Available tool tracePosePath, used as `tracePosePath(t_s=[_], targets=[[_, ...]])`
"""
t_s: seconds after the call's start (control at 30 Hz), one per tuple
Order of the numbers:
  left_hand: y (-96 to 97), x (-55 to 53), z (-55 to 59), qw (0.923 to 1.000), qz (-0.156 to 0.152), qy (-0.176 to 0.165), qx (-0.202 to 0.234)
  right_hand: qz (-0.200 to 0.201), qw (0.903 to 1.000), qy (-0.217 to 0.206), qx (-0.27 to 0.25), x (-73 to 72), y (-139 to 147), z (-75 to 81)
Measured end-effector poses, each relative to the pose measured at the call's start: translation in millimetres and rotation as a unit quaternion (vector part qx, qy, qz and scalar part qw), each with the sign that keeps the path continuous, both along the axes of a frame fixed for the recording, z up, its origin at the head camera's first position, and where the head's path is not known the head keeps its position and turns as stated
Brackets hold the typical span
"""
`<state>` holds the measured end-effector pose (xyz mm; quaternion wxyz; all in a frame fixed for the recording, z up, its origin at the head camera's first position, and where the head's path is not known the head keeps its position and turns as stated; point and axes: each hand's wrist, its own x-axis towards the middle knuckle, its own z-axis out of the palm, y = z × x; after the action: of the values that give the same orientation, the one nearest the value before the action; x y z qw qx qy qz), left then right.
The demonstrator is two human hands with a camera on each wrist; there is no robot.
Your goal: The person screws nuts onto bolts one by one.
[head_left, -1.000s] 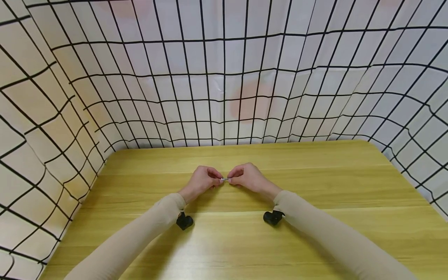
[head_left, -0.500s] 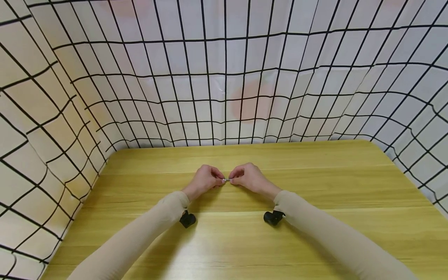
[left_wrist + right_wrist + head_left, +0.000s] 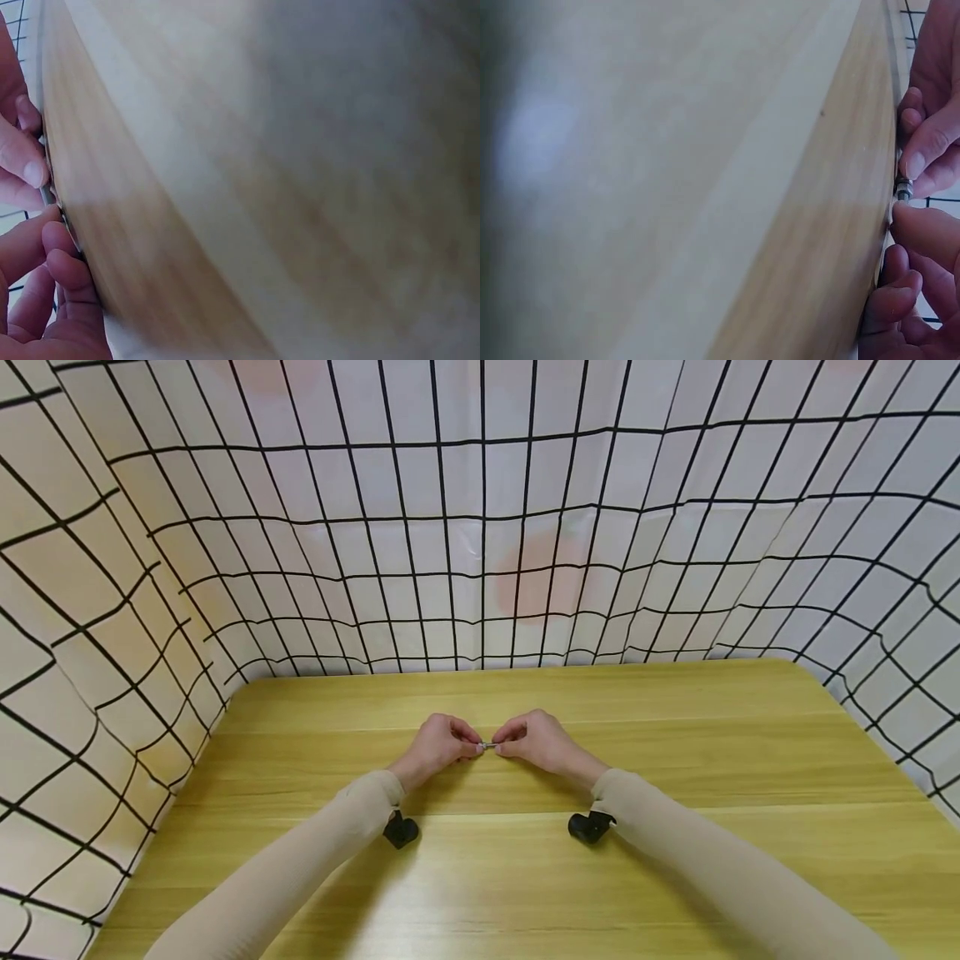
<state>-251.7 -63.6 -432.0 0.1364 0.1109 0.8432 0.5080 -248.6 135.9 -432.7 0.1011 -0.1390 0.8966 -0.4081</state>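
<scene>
A small silver bolt (image 3: 489, 745) spans the narrow gap between my two hands, held close over the wooden table. My left hand (image 3: 438, 746) pinches its thicker end between thumb and fingers. From the other side, my right hand (image 3: 540, 742) pinches the thin shank with thumb and forefinger. The right wrist view shows the bolt's (image 3: 904, 188) ringed, threaded-looking metal between the left thumb and the right fingertips. Only a sliver of the bolt (image 3: 48, 194) shows in the left wrist view. Fingertips hide both of its ends.
The wooden table (image 3: 480, 877) stretches around both forearms. A white curtain with a black grid (image 3: 420, 543) hangs behind it and along both sides. Black wrist cameras (image 3: 401, 831) hang under the beige sleeves (image 3: 300, 864).
Both hands have shifted very slightly to the right in the head view, the left a little more at first. Their pinch on the bolt looks the same.
</scene>
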Motion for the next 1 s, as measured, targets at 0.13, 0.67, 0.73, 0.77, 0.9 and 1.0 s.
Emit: tracePosePath(t_s=[0.13, 0.67, 0.73, 0.77, 0.9, 1.0], targets=[[-0.4, 1.5, 0.7, 1.0000, -0.002, 0.004, 0.000, -0.006, 0.9999, -0.008, -0.006, 1.3, 0, 0.6], [-2.8, -0.9, -0.4, 1.0000, -0.002, -0.005, 0.001, -0.004, 0.9998, -0.010, -0.016, -2.6, -1, -2.0], [-3.7, -0.5, -0.3, 1.0000, 0.000, -0.007, 0.006, -0.005, 0.9997, -0.012, -0.020, -2.3, -1, -1.9], [-4.3, -0.1, -0.5, 0.9999, 0.001, -0.009, 0.010, -0.006, 0.9996, -0.014, -0.022, -2.0, -1, -2.1], [-7.0, 0.6, -1.7, 0.9993, 0.007, -0.016, 0.033, -0.009, 0.9992, -0.016, -0.036, -0.3, -1, -2.5], [-10.2, 0.7, -3.4, 0.9979, 0.020, -0.025, 0.056, -0.012, 0.9985, -0.014, -0.052, 1.3, -1, -2.7]])
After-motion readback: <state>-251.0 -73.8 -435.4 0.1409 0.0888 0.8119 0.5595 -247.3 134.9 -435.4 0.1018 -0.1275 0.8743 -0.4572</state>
